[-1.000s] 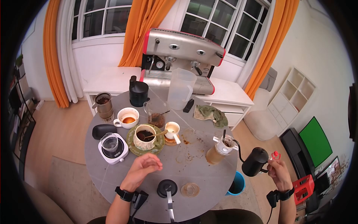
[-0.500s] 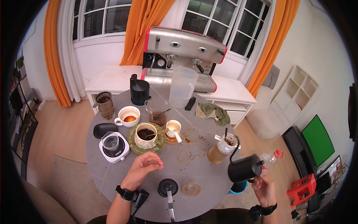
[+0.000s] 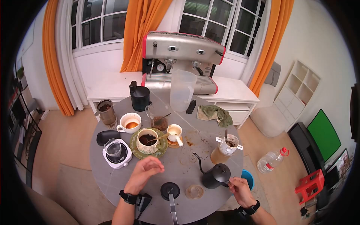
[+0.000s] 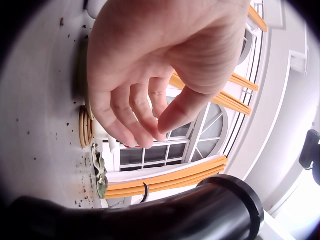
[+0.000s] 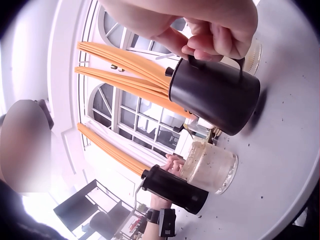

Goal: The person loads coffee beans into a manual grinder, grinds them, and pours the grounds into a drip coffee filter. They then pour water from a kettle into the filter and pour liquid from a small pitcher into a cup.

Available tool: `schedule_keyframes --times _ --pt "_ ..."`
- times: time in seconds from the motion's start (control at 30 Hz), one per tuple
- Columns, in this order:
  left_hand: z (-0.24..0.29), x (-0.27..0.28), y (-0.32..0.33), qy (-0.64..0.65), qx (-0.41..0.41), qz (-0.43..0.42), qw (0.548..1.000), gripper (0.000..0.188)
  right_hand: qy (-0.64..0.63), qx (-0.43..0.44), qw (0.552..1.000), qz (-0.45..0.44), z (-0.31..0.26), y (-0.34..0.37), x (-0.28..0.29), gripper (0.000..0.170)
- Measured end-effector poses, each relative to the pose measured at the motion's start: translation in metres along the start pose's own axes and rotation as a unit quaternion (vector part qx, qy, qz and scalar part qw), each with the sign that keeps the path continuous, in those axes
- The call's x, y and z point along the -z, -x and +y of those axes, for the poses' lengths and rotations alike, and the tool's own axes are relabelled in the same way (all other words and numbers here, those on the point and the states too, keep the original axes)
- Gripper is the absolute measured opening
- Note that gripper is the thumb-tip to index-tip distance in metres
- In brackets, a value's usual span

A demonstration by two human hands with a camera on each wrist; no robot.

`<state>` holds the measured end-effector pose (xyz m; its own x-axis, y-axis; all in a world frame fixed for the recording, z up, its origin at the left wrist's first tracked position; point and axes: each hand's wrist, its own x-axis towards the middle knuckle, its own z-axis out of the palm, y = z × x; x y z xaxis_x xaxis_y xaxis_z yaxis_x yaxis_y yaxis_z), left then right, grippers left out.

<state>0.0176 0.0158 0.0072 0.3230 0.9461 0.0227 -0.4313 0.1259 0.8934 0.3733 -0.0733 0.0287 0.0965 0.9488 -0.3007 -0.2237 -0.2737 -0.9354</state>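
My right hand [image 3: 242,190] grips the handle of a black gooseneck kettle [image 3: 216,176], which is upright close over the front right of the table. In the right wrist view the fingers curl round the handle, and the kettle [image 5: 215,95] has its shadow beside its base. My left hand [image 3: 145,173] hovers in front of a patterned cup [image 3: 147,147] of dark liquid on a green saucer [image 3: 164,149]; its fingers are loosely bent and hold nothing. Between the hands stand a black hand grinder [image 3: 170,190] with a metal crank and a small glass [image 3: 194,192].
A white dripper [image 3: 229,142] with dark grounds sits on a carafe [image 3: 219,155] at the right. A white scale [image 3: 122,159], a white cup [image 3: 130,123] and a small white pitcher [image 3: 174,132] stand at the left and middle. A green cloth [image 3: 214,114] lies behind; a blue bucket [image 3: 247,179] is below.
My right hand has carried the kettle leftward, from beyond the table's right edge to over the tabletop near the small glass. The left hand stays nearly still. The floor bottle is now fully uncovered.
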Motion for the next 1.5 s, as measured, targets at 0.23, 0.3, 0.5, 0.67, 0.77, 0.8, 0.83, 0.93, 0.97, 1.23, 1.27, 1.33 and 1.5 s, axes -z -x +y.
schedule_keyframes --times 0.23,0.3,0.5,0.67,0.77,0.8,0.83,0.93,0.97,1.23,1.27,1.33,1.5 --pt "0.017 -0.009 -0.004 -0.034 -0.013 -0.027 0.999 0.019 0.024 -0.014 1.000 0.007 0.006 -0.001 -0.005 0.027" --pt "0.034 -0.015 -0.007 -0.064 -0.016 -0.038 0.997 0.019 0.016 -0.010 1.000 0.001 0.010 -0.003 -0.001 0.027" --pt "0.086 -0.052 -0.047 -0.186 -0.034 -0.123 0.974 0.027 0.030 0.006 0.999 -0.009 0.018 -0.007 0.003 0.027" --pt "0.085 -0.097 -0.108 -0.436 -0.102 -0.235 0.863 0.045 0.071 -0.001 0.997 -0.013 0.012 -0.005 0.005 0.028" --pt "0.068 -0.120 -0.137 -0.569 -0.121 -0.268 0.768 0.064 0.106 -0.022 0.994 -0.031 -0.005 -0.001 0.007 0.030" --pt "0.060 -0.125 -0.146 -0.569 -0.122 -0.271 0.767 0.064 0.143 -0.031 0.989 -0.034 -0.014 0.001 0.010 0.031" --pt "0.053 -0.129 -0.154 -0.590 -0.117 -0.293 0.744 0.074 0.179 -0.041 0.982 -0.038 -0.024 -0.001 0.013 0.033" --pt "0.038 -0.142 -0.172 -0.624 -0.109 -0.327 0.701 0.091 0.292 0.064 0.954 0.002 -0.045 -0.029 0.042 0.034" --pt "0.034 -0.146 -0.177 -0.637 -0.104 -0.342 0.683 0.097 0.327 0.094 0.940 0.014 -0.050 -0.041 0.048 0.042" --pt "0.007 -0.165 -0.202 -0.539 -0.054 -0.388 0.745 0.108 0.305 0.111 0.932 -0.158 -0.053 -0.118 0.038 0.072" --pt "0.005 -0.167 -0.203 -0.483 -0.025 -0.396 0.780 0.108 0.237 0.108 0.938 -0.227 -0.050 -0.126 0.036 0.072" --pt "0.002 -0.171 -0.205 -0.475 -0.013 -0.397 0.785 0.108 0.232 0.120 0.938 -0.227 -0.042 -0.137 0.033 0.073" --pt "-0.009 -0.172 -0.207 -0.439 0.004 -0.421 0.794 0.105 0.196 0.129 0.953 -0.190 -0.034 -0.142 0.027 0.071"
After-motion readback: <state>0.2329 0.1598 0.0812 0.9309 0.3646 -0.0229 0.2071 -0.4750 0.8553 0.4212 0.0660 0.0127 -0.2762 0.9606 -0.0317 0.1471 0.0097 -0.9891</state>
